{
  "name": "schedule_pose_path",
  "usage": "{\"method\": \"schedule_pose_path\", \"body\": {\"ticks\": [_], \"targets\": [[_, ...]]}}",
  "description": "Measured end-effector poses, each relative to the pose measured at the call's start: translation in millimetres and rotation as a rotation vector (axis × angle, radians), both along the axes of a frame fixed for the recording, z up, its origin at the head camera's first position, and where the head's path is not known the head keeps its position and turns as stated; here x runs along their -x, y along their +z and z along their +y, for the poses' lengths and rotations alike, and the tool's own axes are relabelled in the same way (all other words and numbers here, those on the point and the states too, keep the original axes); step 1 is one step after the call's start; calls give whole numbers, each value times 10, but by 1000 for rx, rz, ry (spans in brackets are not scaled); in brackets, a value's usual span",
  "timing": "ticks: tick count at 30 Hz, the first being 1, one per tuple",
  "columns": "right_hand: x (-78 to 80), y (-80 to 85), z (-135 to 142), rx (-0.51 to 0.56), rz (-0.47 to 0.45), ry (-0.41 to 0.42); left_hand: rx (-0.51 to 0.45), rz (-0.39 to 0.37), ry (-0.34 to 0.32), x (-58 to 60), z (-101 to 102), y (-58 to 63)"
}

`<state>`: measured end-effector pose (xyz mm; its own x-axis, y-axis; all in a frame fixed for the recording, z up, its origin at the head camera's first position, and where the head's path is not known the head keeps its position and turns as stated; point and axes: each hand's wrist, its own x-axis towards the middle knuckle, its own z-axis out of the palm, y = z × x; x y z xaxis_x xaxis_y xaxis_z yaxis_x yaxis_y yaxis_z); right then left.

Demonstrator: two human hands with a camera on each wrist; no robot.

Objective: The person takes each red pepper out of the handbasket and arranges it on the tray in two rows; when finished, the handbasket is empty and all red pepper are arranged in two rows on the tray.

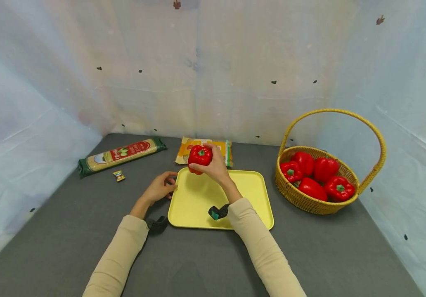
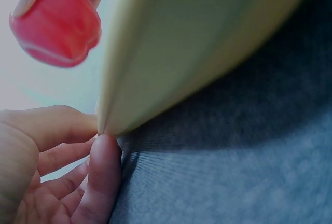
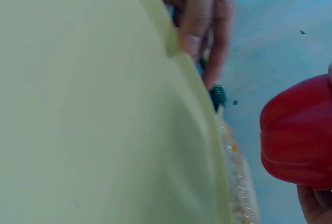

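Observation:
My right hand (image 1: 216,166) grips a red bell pepper (image 1: 199,157) in the air, over the far left part of a yellow tray (image 1: 194,206). The pepper's stem end faces the head camera. My left hand (image 1: 159,188) is at the tray's left edge. In the left wrist view, the thumb and a finger of that hand (image 2: 57,156) pinch the tray rim (image 2: 111,79), and the held pepper (image 2: 57,24) hangs beyond. The right wrist view shows the tray's bare surface (image 3: 93,105) and part of the pepper (image 3: 298,136) at the right.
A wicker basket (image 1: 304,206) with a tall handle stands to the right, holding several red bell peppers (image 1: 311,189). Behind the tray lies a yellow-orange packet (image 1: 222,146). Farther left are a long green-ended pasta packet (image 1: 124,156) and a small yellow wrapped piece (image 1: 119,176).

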<state>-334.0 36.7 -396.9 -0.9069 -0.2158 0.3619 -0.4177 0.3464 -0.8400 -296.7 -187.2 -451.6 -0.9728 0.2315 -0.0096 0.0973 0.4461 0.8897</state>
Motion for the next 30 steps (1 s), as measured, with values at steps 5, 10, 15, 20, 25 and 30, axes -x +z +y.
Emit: {"method": "schedule_pose_path", "body": {"ticks": [5,10,15,20,25,30], "targets": [[-2,-105,-104,-36,9,-44,-12,-5,-6,-4,5,-5],[8,-193,-170,-67,19,-53,-25,1,-22,-36,4,30],[5,-257,-207,-89,7,-55,-25,13,-31,-69,11,75],[6,-300,-201,-118,9,-42,-13,-2,-15,-5,1,-12],[-1,-310,-162,-138,-4,-5,-21,1,-18,-5,-4,-12],[13,-305,-87,-194,-19,87,-31,-8,-19,0,-15,-10]]}}
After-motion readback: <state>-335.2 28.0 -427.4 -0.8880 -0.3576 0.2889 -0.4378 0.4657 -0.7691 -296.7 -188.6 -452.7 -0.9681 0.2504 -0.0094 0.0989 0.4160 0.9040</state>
